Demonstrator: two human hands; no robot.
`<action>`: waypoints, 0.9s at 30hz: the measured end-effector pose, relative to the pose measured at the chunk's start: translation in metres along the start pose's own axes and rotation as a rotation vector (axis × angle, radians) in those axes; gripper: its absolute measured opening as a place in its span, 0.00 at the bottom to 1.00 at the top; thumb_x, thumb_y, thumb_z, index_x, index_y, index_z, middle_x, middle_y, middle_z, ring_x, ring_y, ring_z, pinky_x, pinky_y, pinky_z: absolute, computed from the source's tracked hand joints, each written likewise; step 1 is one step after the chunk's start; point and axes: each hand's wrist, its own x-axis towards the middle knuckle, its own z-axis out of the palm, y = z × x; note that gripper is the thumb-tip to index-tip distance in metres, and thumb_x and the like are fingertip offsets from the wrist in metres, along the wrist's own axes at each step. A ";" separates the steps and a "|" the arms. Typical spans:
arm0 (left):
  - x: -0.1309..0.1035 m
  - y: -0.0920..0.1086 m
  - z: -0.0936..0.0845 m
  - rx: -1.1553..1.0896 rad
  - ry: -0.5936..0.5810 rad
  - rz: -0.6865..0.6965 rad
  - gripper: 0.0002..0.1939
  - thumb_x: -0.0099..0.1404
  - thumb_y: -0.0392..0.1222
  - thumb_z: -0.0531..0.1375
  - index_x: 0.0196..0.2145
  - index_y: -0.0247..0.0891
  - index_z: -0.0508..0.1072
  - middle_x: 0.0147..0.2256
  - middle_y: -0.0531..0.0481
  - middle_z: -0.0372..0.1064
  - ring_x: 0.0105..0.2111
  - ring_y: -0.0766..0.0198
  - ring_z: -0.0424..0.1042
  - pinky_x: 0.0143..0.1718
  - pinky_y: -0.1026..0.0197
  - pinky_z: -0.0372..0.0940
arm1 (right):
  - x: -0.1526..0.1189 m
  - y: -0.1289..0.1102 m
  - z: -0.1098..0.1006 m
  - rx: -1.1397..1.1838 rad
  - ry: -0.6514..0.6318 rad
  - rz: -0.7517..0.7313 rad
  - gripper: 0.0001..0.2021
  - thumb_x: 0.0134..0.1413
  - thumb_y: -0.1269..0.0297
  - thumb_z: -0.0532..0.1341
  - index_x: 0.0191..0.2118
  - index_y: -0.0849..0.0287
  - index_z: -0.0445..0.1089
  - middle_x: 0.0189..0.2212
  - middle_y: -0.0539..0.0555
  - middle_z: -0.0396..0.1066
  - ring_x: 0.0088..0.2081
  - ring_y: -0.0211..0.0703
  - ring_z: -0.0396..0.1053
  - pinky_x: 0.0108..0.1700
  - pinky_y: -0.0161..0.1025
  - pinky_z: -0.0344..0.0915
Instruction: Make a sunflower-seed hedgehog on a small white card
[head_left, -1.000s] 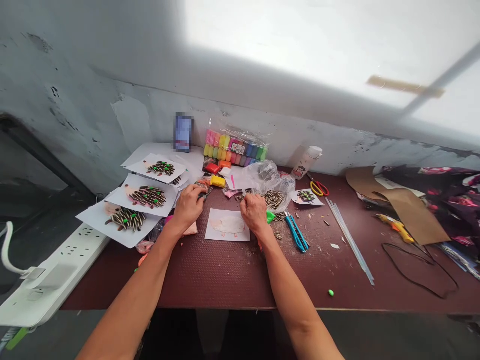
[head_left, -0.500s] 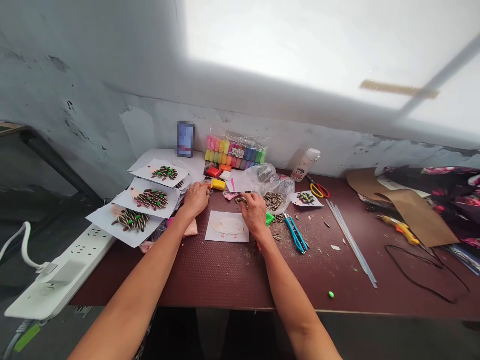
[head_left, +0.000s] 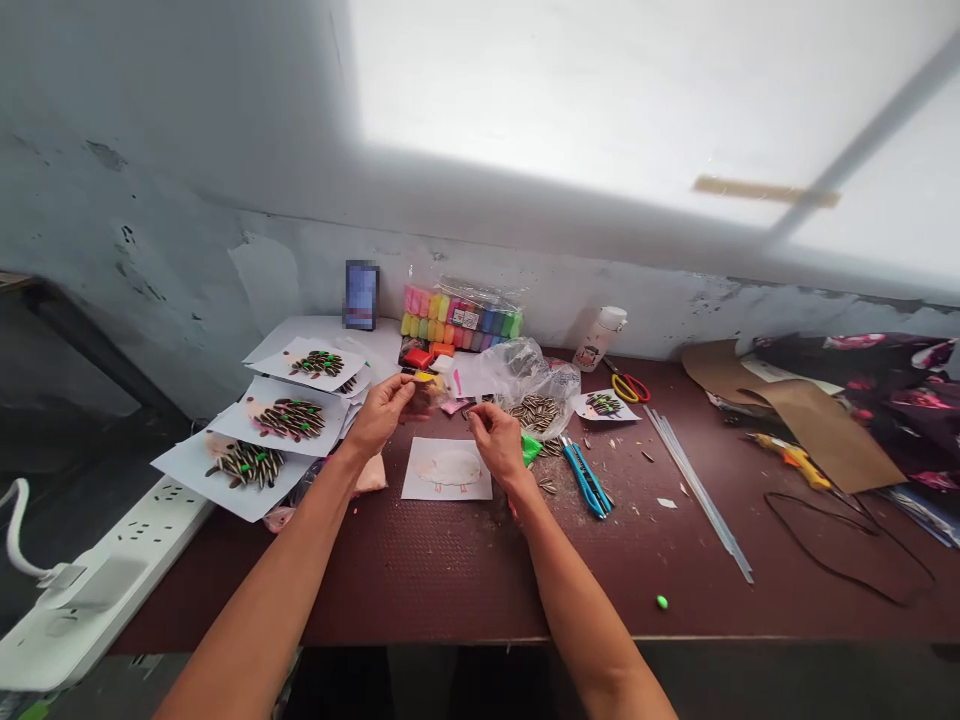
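Note:
My left hand (head_left: 384,412) is closed on a small see-through plastic packet (head_left: 424,398) with something brownish in it, held above the table behind the drawing. The thumb and fingers of my right hand (head_left: 496,438) are pinched together; a tiny dark bit seems to show at their tips, too small to name. Between and below my hands lies a white card (head_left: 447,484) with a pale hedgehog-like outline and small feet. Beyond my right hand, striped sunflower seeds (head_left: 535,412) spill from a clear plastic bag (head_left: 555,378).
Cards with seed-covered hedgehogs (head_left: 285,418) are stacked at left, beside a white power strip (head_left: 112,570). Coloured clay packs (head_left: 461,318) and a bottle (head_left: 598,340) stand by the wall. A blue utility knife (head_left: 586,480), scissors (head_left: 628,388), glue sticks (head_left: 697,490) and a glue gun (head_left: 799,460) lie at right.
My left hand has come up from the table holding the clear packet. My right hand has drawn its fingers into a pinch. The view has shifted slightly.

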 end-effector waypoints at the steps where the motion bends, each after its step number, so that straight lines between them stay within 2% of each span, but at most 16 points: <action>1: -0.005 0.002 0.004 -0.093 -0.044 -0.033 0.22 0.65 0.58 0.62 0.46 0.37 0.72 0.40 0.44 0.80 0.33 0.57 0.80 0.36 0.52 0.77 | 0.001 -0.001 0.002 0.099 -0.012 0.006 0.11 0.61 0.60 0.60 0.43 0.57 0.78 0.34 0.53 0.78 0.32 0.42 0.70 0.39 0.37 0.64; 4: -0.016 0.006 0.015 -0.216 -0.098 -0.092 0.25 0.59 0.58 0.68 0.43 0.36 0.74 0.37 0.45 0.80 0.30 0.60 0.79 0.34 0.57 0.76 | 0.005 -0.003 0.005 0.353 -0.070 0.065 0.16 0.56 0.55 0.62 0.46 0.57 0.78 0.38 0.54 0.78 0.35 0.42 0.71 0.41 0.38 0.67; 9: -0.025 0.009 0.019 -0.216 -0.077 -0.105 0.27 0.51 0.55 0.73 0.42 0.35 0.76 0.38 0.44 0.81 0.30 0.60 0.79 0.33 0.57 0.76 | 0.007 -0.006 0.001 0.585 -0.137 0.234 0.14 0.54 0.52 0.60 0.33 0.56 0.77 0.29 0.51 0.74 0.31 0.41 0.67 0.37 0.38 0.66; 16: -0.027 0.004 0.016 -0.174 -0.005 -0.122 0.28 0.49 0.57 0.74 0.40 0.34 0.76 0.31 0.45 0.80 0.26 0.59 0.78 0.26 0.60 0.72 | 0.003 -0.012 0.001 0.643 -0.249 0.212 0.16 0.44 0.48 0.71 0.28 0.57 0.73 0.23 0.48 0.68 0.28 0.37 0.59 0.33 0.36 0.58; 19: -0.028 0.005 0.017 -0.186 0.008 -0.118 0.28 0.50 0.57 0.74 0.41 0.34 0.76 0.34 0.44 0.81 0.28 0.59 0.78 0.27 0.60 0.71 | 0.002 -0.015 0.001 0.672 -0.254 0.219 0.17 0.43 0.48 0.72 0.27 0.57 0.72 0.23 0.47 0.66 0.28 0.36 0.58 0.34 0.36 0.57; 22: -0.030 0.008 0.018 -0.201 -0.036 -0.115 0.29 0.50 0.56 0.74 0.44 0.35 0.76 0.36 0.44 0.81 0.28 0.61 0.78 0.29 0.60 0.72 | 0.001 -0.017 0.001 0.683 -0.248 0.228 0.19 0.40 0.48 0.73 0.25 0.57 0.71 0.23 0.46 0.66 0.28 0.36 0.58 0.34 0.36 0.58; 24: -0.031 0.009 0.018 -0.203 -0.056 -0.121 0.31 0.49 0.56 0.75 0.44 0.35 0.76 0.35 0.45 0.81 0.27 0.62 0.77 0.29 0.60 0.72 | 0.001 -0.018 0.001 0.689 -0.246 0.235 0.19 0.40 0.48 0.74 0.24 0.57 0.70 0.23 0.46 0.66 0.28 0.36 0.59 0.34 0.36 0.57; 27: -0.031 0.007 0.015 -0.186 -0.024 -0.127 0.30 0.48 0.56 0.75 0.42 0.35 0.76 0.33 0.46 0.81 0.26 0.62 0.77 0.28 0.60 0.72 | 0.000 -0.018 0.001 0.717 -0.273 0.252 0.20 0.41 0.46 0.72 0.26 0.57 0.71 0.24 0.47 0.67 0.28 0.36 0.59 0.34 0.36 0.58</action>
